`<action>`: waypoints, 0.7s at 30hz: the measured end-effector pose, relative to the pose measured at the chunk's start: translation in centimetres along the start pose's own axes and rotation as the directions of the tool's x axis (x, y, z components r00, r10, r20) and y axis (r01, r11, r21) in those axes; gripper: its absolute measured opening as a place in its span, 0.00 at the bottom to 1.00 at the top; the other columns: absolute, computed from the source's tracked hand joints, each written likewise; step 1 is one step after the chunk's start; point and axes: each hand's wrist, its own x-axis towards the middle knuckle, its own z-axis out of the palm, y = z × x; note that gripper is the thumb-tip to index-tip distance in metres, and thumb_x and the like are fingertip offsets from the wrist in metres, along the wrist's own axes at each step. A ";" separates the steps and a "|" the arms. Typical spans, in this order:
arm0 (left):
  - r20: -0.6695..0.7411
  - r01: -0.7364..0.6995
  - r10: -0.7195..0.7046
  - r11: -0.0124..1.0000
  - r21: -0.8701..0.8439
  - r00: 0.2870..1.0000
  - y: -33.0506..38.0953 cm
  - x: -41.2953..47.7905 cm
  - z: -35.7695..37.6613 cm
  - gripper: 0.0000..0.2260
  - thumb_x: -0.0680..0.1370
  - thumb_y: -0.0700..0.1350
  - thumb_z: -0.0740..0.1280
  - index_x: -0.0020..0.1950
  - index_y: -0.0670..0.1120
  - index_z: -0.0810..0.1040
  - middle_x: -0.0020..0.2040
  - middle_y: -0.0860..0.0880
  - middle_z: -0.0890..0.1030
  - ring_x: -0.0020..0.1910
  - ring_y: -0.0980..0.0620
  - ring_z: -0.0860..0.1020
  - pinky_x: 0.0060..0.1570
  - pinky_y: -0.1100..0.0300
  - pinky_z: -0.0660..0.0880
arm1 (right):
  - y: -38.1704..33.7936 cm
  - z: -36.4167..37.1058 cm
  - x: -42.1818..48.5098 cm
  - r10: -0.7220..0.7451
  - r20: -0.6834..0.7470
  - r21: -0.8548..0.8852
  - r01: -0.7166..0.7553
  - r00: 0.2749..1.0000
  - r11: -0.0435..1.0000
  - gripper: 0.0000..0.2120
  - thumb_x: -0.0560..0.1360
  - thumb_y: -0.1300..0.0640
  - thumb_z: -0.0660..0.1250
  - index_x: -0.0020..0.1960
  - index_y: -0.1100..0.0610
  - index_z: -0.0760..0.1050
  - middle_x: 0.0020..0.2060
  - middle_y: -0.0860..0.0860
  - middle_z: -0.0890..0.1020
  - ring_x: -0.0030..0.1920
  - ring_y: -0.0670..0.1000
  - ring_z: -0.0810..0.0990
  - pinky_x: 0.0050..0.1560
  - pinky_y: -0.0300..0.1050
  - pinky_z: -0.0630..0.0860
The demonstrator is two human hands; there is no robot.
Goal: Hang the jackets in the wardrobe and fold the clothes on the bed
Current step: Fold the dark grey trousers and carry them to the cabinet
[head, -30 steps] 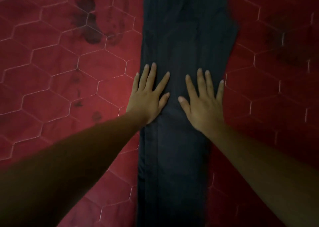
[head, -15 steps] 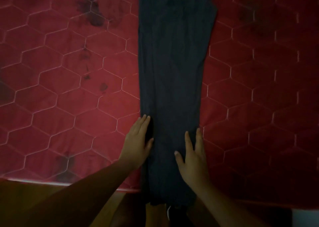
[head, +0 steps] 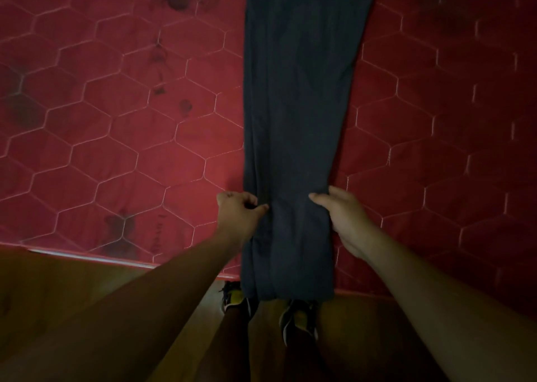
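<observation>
Trousers (head: 296,105) of dark cloth, doubled lengthwise into one narrow strip, are laid flat on the red quilted bed (head: 116,149). They run from the far side to the near edge, where the hem end hangs slightly over the wooden floor (head: 58,280). The strip is held close to that end at both edges. The left hand (head: 236,219) is curled at the left edge with its thumb pressed on top, so the cloth is pinched; the right hand (head: 343,219) is set at the right edge, thumb laid over the top and the fingers apparently tucked beneath. This level, matched hold is judged to be chosen so that the near end can be lifted squarely and carried toward the far end for a crosswise fold, without the layers being skewed. Shoes (head: 299,320) are seen on the floor just beneath the hem.
</observation>
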 end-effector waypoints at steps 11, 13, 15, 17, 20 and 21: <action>0.120 0.192 -0.159 0.918 -0.347 0.980 -1.0 0.4 -1.9 0.09 0.79 0.41 0.70 0.39 0.46 0.76 0.39 0.47 0.80 0.41 0.49 0.78 0.44 0.49 0.81 | 2.7 -0.7 -0.8 0.147 -0.007 0.049 -0.147 0.989 0.988 0.10 0.81 0.52 0.67 0.55 0.56 0.83 0.49 0.49 0.88 0.53 0.50 0.86 0.62 0.53 0.78; 0.158 0.246 -0.199 0.891 -0.383 0.967 -1.1 0.4 -2.0 0.07 0.80 0.42 0.68 0.43 0.45 0.77 0.44 0.44 0.81 0.45 0.46 0.78 0.53 0.41 0.80 | 2.7 -0.6 -1.0 0.162 -0.013 0.063 -0.161 0.987 0.985 0.09 0.81 0.53 0.67 0.55 0.55 0.83 0.49 0.47 0.88 0.52 0.49 0.86 0.60 0.54 0.79; 0.211 0.288 -0.220 0.876 -0.388 0.952 -1.3 0.3 -2.0 0.06 0.82 0.45 0.66 0.46 0.46 0.77 0.48 0.44 0.82 0.46 0.46 0.79 0.55 0.41 0.79 | 2.7 -0.4 -1.1 0.177 -0.018 0.096 -0.175 0.984 0.980 0.08 0.81 0.53 0.67 0.56 0.55 0.83 0.50 0.47 0.88 0.52 0.48 0.86 0.57 0.53 0.81; 0.323 0.323 -0.203 0.867 -0.379 0.924 -1.4 -0.4 -2.2 0.05 0.82 0.46 0.65 0.51 0.47 0.79 0.52 0.47 0.85 0.49 0.48 0.83 0.53 0.46 0.80 | 3.0 -0.4 -1.4 0.203 -0.003 0.090 -0.202 0.979 0.975 0.07 0.81 0.54 0.68 0.56 0.54 0.82 0.50 0.47 0.88 0.52 0.48 0.86 0.55 0.53 0.82; 0.443 0.323 -0.169 0.897 -0.300 0.880 -2.7 -1.8 -2.4 0.07 0.82 0.46 0.66 0.59 0.49 0.79 0.54 0.51 0.86 0.53 0.51 0.85 0.53 0.51 0.81 | 4.7 -0.9 -1.8 0.271 0.053 0.025 -0.273 0.961 0.962 0.09 0.80 0.56 0.69 0.59 0.53 0.82 0.53 0.48 0.87 0.55 0.50 0.85 0.58 0.56 0.81; 0.452 0.311 -0.169 0.914 -0.262 0.876 -3.2 -2.3 -2.5 0.07 0.82 0.46 0.66 0.58 0.47 0.79 0.54 0.50 0.86 0.53 0.50 0.84 0.52 0.51 0.81 | 5.4 -1.1 -2.1 0.297 0.051 0.003 -0.297 0.954 0.955 0.09 0.79 0.57 0.70 0.59 0.54 0.82 0.54 0.48 0.87 0.57 0.51 0.84 0.60 0.57 0.80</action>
